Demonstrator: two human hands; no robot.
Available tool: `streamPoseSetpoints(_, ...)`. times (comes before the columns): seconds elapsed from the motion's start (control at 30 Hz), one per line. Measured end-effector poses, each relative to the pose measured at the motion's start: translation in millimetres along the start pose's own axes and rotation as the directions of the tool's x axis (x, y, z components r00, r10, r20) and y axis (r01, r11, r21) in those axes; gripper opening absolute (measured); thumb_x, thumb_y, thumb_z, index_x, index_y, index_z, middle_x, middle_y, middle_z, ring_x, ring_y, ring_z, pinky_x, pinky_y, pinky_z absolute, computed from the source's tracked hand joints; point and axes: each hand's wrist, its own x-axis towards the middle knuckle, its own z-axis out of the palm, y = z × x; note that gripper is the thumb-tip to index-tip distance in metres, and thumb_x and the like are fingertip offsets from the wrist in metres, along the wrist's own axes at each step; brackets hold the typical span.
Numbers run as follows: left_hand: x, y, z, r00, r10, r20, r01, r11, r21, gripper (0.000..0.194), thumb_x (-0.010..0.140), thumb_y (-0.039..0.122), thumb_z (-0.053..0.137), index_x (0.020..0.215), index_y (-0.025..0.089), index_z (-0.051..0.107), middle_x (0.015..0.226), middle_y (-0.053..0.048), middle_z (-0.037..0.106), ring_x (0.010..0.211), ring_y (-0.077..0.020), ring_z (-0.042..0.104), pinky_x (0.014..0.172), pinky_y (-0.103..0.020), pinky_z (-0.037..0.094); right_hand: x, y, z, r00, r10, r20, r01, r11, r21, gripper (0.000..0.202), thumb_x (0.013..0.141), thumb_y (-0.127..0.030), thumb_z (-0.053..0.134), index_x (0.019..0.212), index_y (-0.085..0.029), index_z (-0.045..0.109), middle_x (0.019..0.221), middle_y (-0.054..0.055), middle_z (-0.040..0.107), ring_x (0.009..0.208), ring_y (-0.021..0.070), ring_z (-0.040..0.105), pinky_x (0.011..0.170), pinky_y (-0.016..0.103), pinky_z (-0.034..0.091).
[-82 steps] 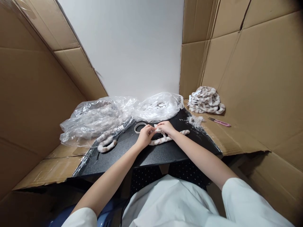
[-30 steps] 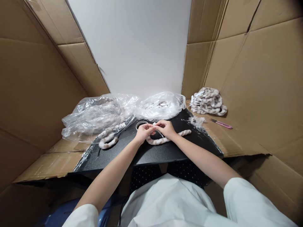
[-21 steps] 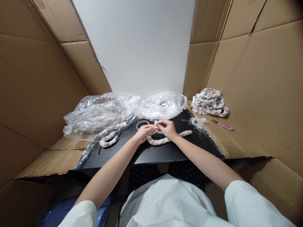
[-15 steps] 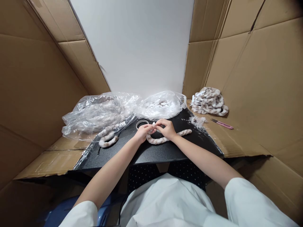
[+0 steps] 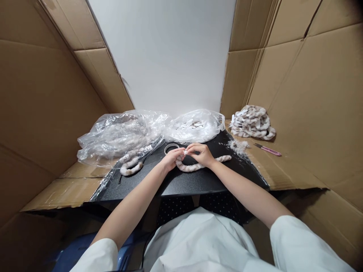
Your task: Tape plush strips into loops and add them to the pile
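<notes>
A fluffy white-and-brown plush strip (image 5: 187, 168) curves across the black table below my hands, its free end reaching out to the right past my wrist. My left hand (image 5: 172, 158) is closed on the strip's other end. Fingers of my right hand (image 5: 202, 155) pinch a small white piece (image 5: 185, 152), seemingly a tag, against that end; the fingers hide most of it. Just behind my left hand lies a roll of tape (image 5: 171, 147), seen as a pale ring.
A clear bag (image 5: 113, 138) of plush strips lies left, one strip (image 5: 131, 168) spilling out. Another bag (image 5: 195, 132) holds white tags. At right sit a pile of tagged strips (image 5: 251, 121), loose fluff (image 5: 239, 146) and pink thread snips (image 5: 268, 149). Cardboard walls (image 5: 320, 113) flank the table.
The fingertips of both hands have shifted slightly around the small white piece, which shows less upright now. The whole view has moved a little; the strip stays in place.
</notes>
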Motion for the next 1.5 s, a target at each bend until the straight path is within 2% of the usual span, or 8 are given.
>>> streamPoseSetpoints(0.23, -0.5, -0.5, 2.4, 0.999, -0.022, -0.024, 0.021, 1.000, -0.018, 0.010, 0.062, 0.008, 0.063, 0.069, 0.013, 0.058, 0.055, 0.003, 0.055, 0.045, -0.0038, 0.046, 0.044, -0.015, 0.036, -0.5, 5.1, -2.7, 0.996, -0.070, 0.054, 0.073, 0.997, -0.040, 0.013, 0.081, -0.023, 0.062, 0.075, -0.023, 0.074, 0.092, 0.006, 0.072, 0.085, 0.0176, 0.067, 0.081, 0.031, 0.053)
streamPoseSetpoints(0.47, -3.7, 2.2, -0.4, 0.996, -0.092, 0.019, 0.093, 0.996, -0.019, 0.011, 0.062, 0.006, 0.062, 0.068, 0.013, 0.056, 0.058, 0.003, 0.053, 0.045, -0.0031, 0.042, 0.040, -0.014, 0.029, 0.1, 8.0, -5.6, 0.987, -0.067, 0.149, 0.075, 0.996, -0.051, 0.012, 0.082, -0.026, 0.064, 0.078, -0.024, 0.075, 0.091, 0.005, 0.072, 0.083, 0.0173, 0.066, 0.080, 0.031, 0.052)
streamPoseSetpoints(0.73, -7.8, 6.5, -3.7, 0.990, -0.131, 0.045, 0.132, 0.991, -0.012, 0.015, 0.059, 0.006, 0.068, 0.069, 0.012, 0.058, 0.058, 0.003, 0.053, 0.044, -0.0015, 0.039, 0.038, -0.012, 0.024, -0.6, 10.3, -5.5, 0.983, -0.094, 0.157, 0.097, 0.995, -0.011, 0.010, 0.080, -0.027, 0.065, 0.078, -0.023, 0.075, 0.088, 0.006, 0.072, 0.081, 0.0174, 0.065, 0.077, 0.031, 0.051)
streamPoseSetpoints(0.8, -7.0, 5.9, -4.6, 0.992, -0.119, 0.048, 0.119, 0.993, -0.001, 0.020, 0.055, 0.006, 0.072, 0.067, 0.012, 0.057, 0.056, 0.005, 0.050, 0.043, -0.0003, 0.035, 0.037, -0.011, 0.020, -0.5, 9.7, -4.4, 0.987, -0.051, 0.155, 0.047, 0.998, 0.032, 0.008, 0.078, -0.025, 0.066, 0.077, -0.021, 0.073, 0.087, 0.005, 0.070, 0.081, 0.0171, 0.064, 0.077, 0.030, 0.050)
streamPoseSetpoints(0.9, -5.0, 2.6, -5.0, 0.999, -0.022, 0.029, 0.021, 0.999, 0.037, 0.026, 0.050, 0.013, 0.079, 0.064, 0.012, 0.057, 0.050, 0.006, 0.046, 0.041, 0.0001, 0.031, 0.038, -0.013, 0.018, 0.6, 9.0, -1.8, 0.978, 0.119, 0.170, -0.150, 0.972, 0.181, 0.012, 0.070, -0.024, 0.071, 0.080, -0.019, 0.065, 0.087, 0.003, 0.066, 0.079, 0.0156, 0.062, 0.075, 0.029, 0.049)
streamPoseSetpoints(1.0, -5.2, -1.5, -3.5, 0.989, 0.151, -0.010, -0.149, 0.983, 0.110, 0.029, 0.047, 0.022, 0.082, 0.065, 0.012, 0.061, 0.048, 0.006, 0.049, 0.039, -0.0009, 0.033, 0.038, -0.015, 0.020, 2.3, 8.6, 1.6, 0.915, 0.329, 0.234, -0.398, 0.831, 0.388, 0.038, 0.059, -0.030, 0.079, 0.083, -0.021, 0.050, 0.082, -0.003, 0.061, 0.072, 0.0123, 0.059, 0.068, 0.026, 0.047)
streamPoseSetpoints(1.1, -8.3, -3.2, -0.2, 0.968, 0.250, -0.023, -0.242, 0.953, 0.183, 0.031, 0.047, 0.025, 0.082, 0.069, 0.013, 0.064, 0.049, 0.005, 0.054, 0.037, -0.0016, 0.034, 0.038, -0.017, 0.021, 3.4, 7.4, 5.7, 0.838, 0.463, 0.289, -0.546, 0.687, 0.481, 0.049, 0.056, -0.034, 0.081, 0.085, -0.023, 0.042, 0.072, -0.006, 0.057, 0.065, 0.0113, 0.058, 0.063, 0.024, 0.045)
streamPoseSetpoints(1.5, -13.7, -0.3, 6.7, 0.960, 0.277, -0.028, -0.264, 0.939, 0.222, 0.029, 0.048, 0.026, 0.081, 0.068, 0.014, 0.063, 0.051, 0.005, 0.056, 0.038, -0.0022, 0.035, 0.040, -0.017, 0.021, 5.8, 2.7, 8.3, 0.802, 0.543, 0.251, -0.589, 0.643, 0.490, 0.039, 0.051, -0.017, 0.071, 0.082, -0.021, 0.047, 0.062, -0.010, 0.051, 0.062, 0.0099, 0.054, 0.061, 0.023, 0.041)
